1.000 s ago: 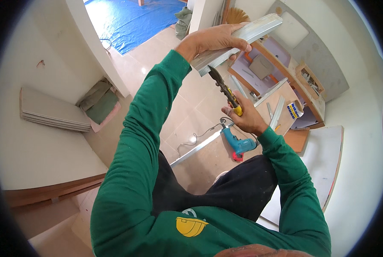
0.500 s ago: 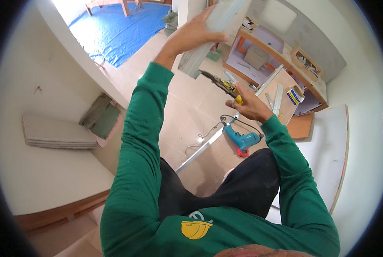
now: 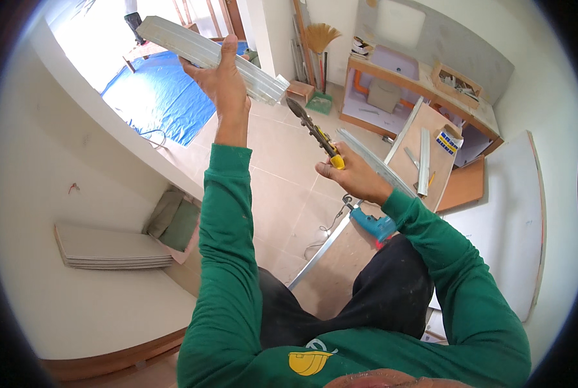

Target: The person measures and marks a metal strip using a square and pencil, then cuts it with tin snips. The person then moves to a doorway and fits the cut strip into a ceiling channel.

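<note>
Watched over the head camera from my distant post; the left hand (image 3: 223,84) had its thumb laid over the face of a metal channel (image 3: 198,50) and its fingers bent round the edge and out of my sight beneath, a partly closed grip with the channel firmly in it; I judged the grip sat near the closer end so that this end stayed steady and the longer part could jut freely up and leftward. The right hand (image 3: 360,174) was curled round the yellow grips of a pair of snips (image 3: 315,132), thumb over them, fingers mostly hidden; the dark tip pointed at the channel's closer end, just beside it and seemingly not touching; holding the tool by its rear probably left the head clear to see.

The channel hung in the air beyond the person's knees, part of it against the blue tarp (image 3: 166,97); silver-grey, long and narrow, ridged lengthwise, its far end angled at the corners, a small bright lip at the closer end; how cleanly that lip was cut I could not tell.

Below the right forearm lay a teal drill (image 3: 374,224) on the floor, likely put there for easy reach; another metal strip (image 3: 423,161) rested on a wooden board (image 3: 445,169).
</note>
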Action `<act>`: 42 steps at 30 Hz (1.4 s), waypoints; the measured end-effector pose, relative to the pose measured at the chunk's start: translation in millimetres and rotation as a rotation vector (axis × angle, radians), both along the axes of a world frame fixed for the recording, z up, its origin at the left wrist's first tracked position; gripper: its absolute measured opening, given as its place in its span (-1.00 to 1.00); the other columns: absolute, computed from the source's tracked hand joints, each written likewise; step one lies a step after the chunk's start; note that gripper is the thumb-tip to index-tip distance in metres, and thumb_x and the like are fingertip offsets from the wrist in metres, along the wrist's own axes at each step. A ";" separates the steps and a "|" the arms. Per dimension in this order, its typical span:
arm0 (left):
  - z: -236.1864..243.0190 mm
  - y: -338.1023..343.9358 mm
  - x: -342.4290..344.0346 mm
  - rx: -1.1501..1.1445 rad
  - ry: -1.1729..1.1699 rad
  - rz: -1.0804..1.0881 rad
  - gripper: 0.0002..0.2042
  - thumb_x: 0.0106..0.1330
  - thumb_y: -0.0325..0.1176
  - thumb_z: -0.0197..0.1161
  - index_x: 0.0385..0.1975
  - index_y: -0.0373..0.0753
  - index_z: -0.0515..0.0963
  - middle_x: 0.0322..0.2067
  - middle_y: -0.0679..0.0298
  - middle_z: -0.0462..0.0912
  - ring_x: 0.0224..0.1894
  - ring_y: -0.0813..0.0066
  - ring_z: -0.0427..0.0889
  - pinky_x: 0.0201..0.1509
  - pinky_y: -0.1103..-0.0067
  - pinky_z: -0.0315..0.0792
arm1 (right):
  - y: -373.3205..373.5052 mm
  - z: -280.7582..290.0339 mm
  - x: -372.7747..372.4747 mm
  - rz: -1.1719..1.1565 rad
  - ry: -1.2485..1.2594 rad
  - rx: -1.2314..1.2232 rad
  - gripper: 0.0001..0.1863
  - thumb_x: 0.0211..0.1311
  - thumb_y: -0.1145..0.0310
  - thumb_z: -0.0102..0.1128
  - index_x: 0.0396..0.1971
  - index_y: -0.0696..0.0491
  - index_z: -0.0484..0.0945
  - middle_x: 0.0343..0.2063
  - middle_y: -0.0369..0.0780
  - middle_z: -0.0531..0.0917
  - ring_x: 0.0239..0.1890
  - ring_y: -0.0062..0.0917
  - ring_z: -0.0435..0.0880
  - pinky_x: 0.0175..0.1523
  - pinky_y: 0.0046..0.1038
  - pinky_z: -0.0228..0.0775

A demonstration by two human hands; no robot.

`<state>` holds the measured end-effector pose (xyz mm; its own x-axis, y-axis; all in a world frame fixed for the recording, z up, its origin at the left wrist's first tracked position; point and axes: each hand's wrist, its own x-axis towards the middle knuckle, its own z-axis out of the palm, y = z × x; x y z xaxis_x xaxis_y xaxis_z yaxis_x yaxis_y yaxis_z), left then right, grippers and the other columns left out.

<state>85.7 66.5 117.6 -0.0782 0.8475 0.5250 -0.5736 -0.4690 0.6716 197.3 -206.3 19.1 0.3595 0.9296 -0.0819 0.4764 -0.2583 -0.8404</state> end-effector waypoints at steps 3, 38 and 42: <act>1.3 -6.8 3.9 0.023 0.037 0.032 0.27 0.24 -0.29 0.72 0.70 -0.23 -0.27 0.27 -0.02 0.49 -0.12 0.15 0.81 -0.09 0.30 0.84 | 1.6 2.9 0.0 -0.017 0.007 0.017 -0.33 0.46 -0.21 0.38 0.04 0.16 0.48 -0.25 -0.01 0.67 -0.17 -0.28 0.69 -0.01 -0.27 0.52; -15.9 8.7 -19.3 -0.156 0.248 -0.592 -0.46 0.37 -0.22 0.61 0.19 -0.22 0.45 -0.30 0.28 0.62 -0.46 0.52 0.73 -0.42 0.54 0.71 | -9.6 3.6 -12.0 0.103 0.540 0.091 -0.62 0.50 0.04 0.49 -0.30 0.00 0.55 -0.56 -0.38 0.51 -0.56 -0.65 0.53 -0.45 -0.52 0.41; 3.6 -10.6 -20.7 0.007 0.345 -0.528 -0.29 0.28 -0.20 0.69 0.27 -0.24 0.34 -0.22 0.22 0.63 -0.45 0.49 0.74 -0.44 0.53 0.74 | 2.8 3.3 -7.4 -0.074 0.414 0.397 -0.65 0.52 0.09 0.45 -0.12 0.04 0.54 -0.42 -0.34 0.58 -0.40 -0.64 0.57 -0.30 -0.51 0.45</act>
<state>65.0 55.9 121.2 0.5249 0.7217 0.4512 -0.4800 -0.1868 0.8571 189.9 -203.6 22.4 0.4369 0.8914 0.1206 0.0798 0.0951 -0.9923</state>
